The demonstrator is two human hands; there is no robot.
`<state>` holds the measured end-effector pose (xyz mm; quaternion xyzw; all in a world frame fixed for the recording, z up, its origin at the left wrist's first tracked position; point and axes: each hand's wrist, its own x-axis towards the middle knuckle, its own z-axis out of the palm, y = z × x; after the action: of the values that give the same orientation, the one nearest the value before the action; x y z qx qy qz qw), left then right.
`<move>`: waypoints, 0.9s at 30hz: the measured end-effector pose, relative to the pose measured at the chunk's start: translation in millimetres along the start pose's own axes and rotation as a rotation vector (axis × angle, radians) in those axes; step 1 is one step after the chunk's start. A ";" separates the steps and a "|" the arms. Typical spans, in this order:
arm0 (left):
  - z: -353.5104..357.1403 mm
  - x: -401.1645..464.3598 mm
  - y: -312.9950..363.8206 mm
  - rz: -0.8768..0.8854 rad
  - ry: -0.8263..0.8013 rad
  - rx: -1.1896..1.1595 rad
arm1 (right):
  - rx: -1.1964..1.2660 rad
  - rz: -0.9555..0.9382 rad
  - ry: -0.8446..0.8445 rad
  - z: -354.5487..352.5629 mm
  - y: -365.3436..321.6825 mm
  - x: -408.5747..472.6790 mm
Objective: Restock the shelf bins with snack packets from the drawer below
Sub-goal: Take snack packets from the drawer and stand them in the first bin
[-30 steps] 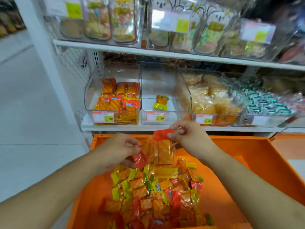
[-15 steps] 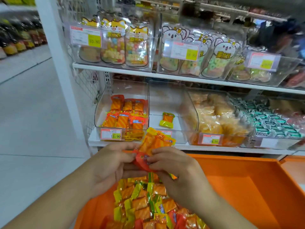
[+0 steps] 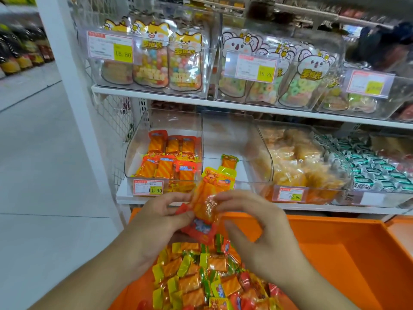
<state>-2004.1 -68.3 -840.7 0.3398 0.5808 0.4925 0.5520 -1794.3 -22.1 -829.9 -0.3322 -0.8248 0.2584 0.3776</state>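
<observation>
My left hand (image 3: pixel 161 222) and my right hand (image 3: pixel 252 222) together pinch a small bunch of orange snack packets (image 3: pixel 206 202), red-ended and yellow-ended, held just above the orange drawer (image 3: pixel 335 253). A heap of red-, yellow- and green-ended packets (image 3: pixel 201 280) lies in the drawer below my hands. On the shelf behind, the left clear bin (image 3: pixel 143 153) holds several red-ended orange packets (image 3: pixel 169 159). The middle clear bin (image 3: pixel 225 135) holds one green-ended packet (image 3: pixel 229 162).
Right of the middle bin stand a bin of pale yellow snacks (image 3: pixel 297 166) and a bin of green-white sweets (image 3: pixel 375 168). The upper shelf (image 3: pixel 156 95) carries bins of bagged candy. A white upright post (image 3: pixel 73 86) edges the shelf at left, with tiled floor (image 3: pixel 33 175) beyond.
My hands came together and rose with the packets from drawer level to in front of the bins. The camera tilted up, showing more of the upper shelf.
</observation>
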 end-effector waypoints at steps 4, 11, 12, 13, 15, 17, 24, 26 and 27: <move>2.3 -6.1 -0.6 0.043 0.019 0.047 | 0.200 0.536 0.196 2.8 3.8 9.0; 8.3 -12.9 0.5 0.056 0.020 0.035 | 0.547 0.765 0.024 5.4 8.7 6.8; 6.7 -11.9 1.9 0.063 0.045 0.027 | 0.530 0.759 0.043 3.7 13.0 6.8; 4.0 -10.5 2.9 0.075 0.073 0.033 | 0.517 0.754 0.068 0.9 16.2 6.9; -2.8 -7.1 2.9 0.122 0.125 0.079 | 0.539 0.726 0.115 -5.7 19.1 8.3; -9.4 -3.5 1.3 0.207 0.162 0.210 | 0.599 0.700 0.122 -13.3 18.0 10.3; -17.0 1.4 1.8 0.359 0.274 0.383 | 0.868 0.704 0.036 -24.9 8.2 14.0; -18.2 2.7 1.4 0.360 0.297 0.367 | 0.887 0.711 -0.012 -25.0 4.8 14.3; -18.2 2.7 2.2 0.361 0.305 0.365 | 0.882 0.712 -0.032 -25.3 4.0 14.5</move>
<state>-2022.5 -68.8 -841.2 0.4533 0.6660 0.5155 0.2919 -1779.9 -4.3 -811.4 -0.3967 -0.4813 0.6950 0.3577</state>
